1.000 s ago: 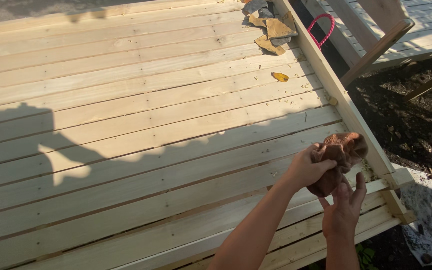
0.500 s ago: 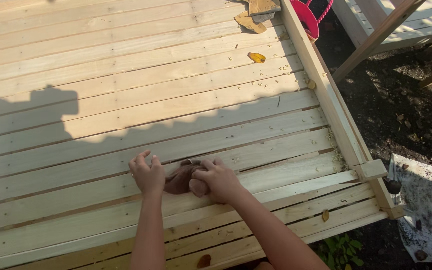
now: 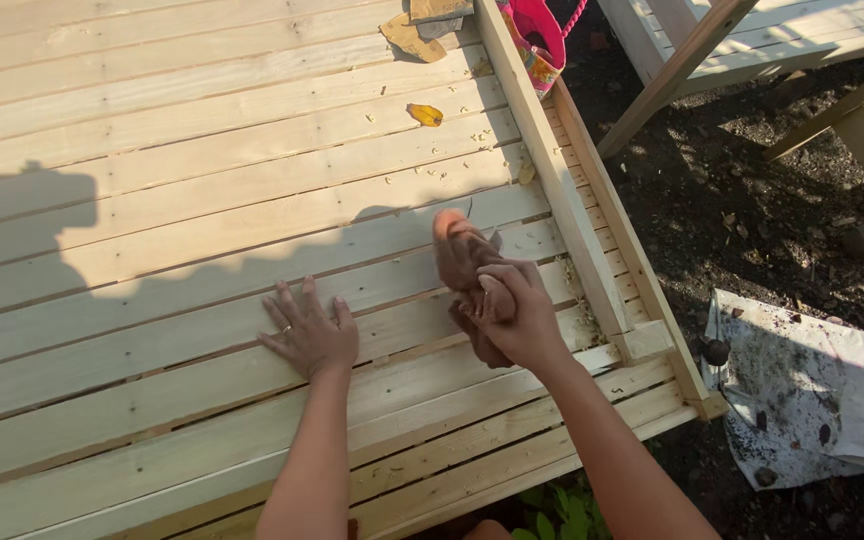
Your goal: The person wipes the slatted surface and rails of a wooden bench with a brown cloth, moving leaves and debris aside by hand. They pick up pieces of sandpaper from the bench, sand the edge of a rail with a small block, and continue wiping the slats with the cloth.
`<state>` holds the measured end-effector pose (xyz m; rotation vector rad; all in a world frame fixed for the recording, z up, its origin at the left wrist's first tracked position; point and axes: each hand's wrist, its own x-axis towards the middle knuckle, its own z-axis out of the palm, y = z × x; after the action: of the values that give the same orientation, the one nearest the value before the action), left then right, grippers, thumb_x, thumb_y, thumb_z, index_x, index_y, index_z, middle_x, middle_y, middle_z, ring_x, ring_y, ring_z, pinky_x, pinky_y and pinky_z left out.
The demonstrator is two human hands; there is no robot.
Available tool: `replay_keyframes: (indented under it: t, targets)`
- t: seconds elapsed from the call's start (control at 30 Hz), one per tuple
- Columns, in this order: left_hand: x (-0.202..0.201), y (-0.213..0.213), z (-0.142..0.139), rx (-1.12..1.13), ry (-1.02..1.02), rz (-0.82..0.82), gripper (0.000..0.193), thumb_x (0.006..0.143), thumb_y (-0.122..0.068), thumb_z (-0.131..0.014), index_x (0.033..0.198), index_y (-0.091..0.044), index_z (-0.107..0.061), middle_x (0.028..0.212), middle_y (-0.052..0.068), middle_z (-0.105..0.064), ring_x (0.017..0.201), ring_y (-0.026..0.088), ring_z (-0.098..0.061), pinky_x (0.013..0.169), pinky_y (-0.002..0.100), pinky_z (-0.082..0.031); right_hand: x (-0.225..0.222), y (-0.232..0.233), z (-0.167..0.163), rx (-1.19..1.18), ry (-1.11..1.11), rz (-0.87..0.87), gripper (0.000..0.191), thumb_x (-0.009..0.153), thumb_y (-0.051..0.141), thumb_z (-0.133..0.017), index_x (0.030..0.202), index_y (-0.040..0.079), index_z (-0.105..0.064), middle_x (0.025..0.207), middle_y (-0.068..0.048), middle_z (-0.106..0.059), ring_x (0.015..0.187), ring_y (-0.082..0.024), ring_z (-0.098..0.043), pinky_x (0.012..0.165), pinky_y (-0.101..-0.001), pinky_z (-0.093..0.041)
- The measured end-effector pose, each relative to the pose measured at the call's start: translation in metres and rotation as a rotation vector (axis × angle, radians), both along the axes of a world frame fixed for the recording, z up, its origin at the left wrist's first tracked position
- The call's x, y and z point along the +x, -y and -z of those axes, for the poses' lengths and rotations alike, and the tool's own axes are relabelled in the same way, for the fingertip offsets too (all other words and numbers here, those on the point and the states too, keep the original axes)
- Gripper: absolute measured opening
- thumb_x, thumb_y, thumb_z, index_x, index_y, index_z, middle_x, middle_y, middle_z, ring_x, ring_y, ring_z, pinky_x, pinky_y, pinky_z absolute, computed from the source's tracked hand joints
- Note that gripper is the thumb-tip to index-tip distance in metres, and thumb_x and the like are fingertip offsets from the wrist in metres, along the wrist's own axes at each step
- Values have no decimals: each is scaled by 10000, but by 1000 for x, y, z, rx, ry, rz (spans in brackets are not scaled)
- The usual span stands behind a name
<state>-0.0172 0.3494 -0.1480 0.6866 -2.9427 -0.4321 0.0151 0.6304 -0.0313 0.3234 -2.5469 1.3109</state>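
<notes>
Here, the right hand [image 3: 520, 322] closes its fingers around a crumpled reddish-brown cloth [image 3: 464, 262], pressing it onto the pale slatted wooden deck [image 3: 152, 150] near the raised edge rail [image 3: 552, 180]. The left hand [image 3: 309, 333] lies flat beside it, fingers spread open, holding nothing. A yellow leaf [image 3: 426, 115] rests farther up the boards.

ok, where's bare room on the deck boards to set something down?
Widest bare patch: the boards left of the left hand, into the shadow. Also between the yellow leaf and the brown cloth held by the right hand. Crowded: top edge by the wood scraps and pink bag.
</notes>
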Motion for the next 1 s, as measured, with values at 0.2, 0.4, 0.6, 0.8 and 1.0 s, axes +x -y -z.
replay_keyframes:
  t: [0.2, 0.4, 0.6, 0.8, 1.0]
  targets:
    - [8, -5, -5, 8, -30, -4, 632, 954, -467, -532, 1544, -269, -419, 1687, 84, -212, 1584, 354, -96, 1198, 713, -69, -12, -84, -4, 702, 321, -249, 521, 667, -10, -775, 1136, 197, -679, 1205, -72, -591, 1143, -351, -575, 908, -454, -529]
    - [7, -4, 2, 14, -23, -10, 635, 950, -443, -547, 1541, -252, -414, 1672, 110, -218, 1573, 369, -95, 1187, 712, -70, -38, -129, -57, 729, -415, 312, 378, 843, 18, -814, 1183, 138, -705, 1244, -142, -551, 1112, -356, -550, 932, -464, -472]
    - [7, -4, 10, -6, -40, -14, 590, 998, -409, -524, 1565, -296, -409, 1714, 59, -199, 1606, 329, -91, 1203, 722, -63, -19, 0, -25, 274, -313, 236, 514, 746, 95, -864, 1228, 167, -702, 1287, -187, -512, 1153, -387, -543, 977, -460, -501]
    - [4, -4, 0, 5, 28, 3, 818, 749, -401, -651, 1514, -302, -378, 1638, 78, -217, 1528, 331, -88, 1141, 710, -68, -16, 58, 48, 384, -124, -441, 613, 621, 71, -829, 1205, 207, -701, 1280, -97, -560, 1139, -387, -578, 908, -475, -541]
    - [-21, 31, -3, 54, 124, -44, 585, 1086, -379, -492, 1645, -243, -387, 1588, 22, -349, 1504, 239, -291, 1225, 573, -208, -99, -45, -1, 674, -184, 492, 568, 719, 69, -840, 1264, 178, -722, 1223, -144, -562, 1048, -398, -559, 865, -491, -511]
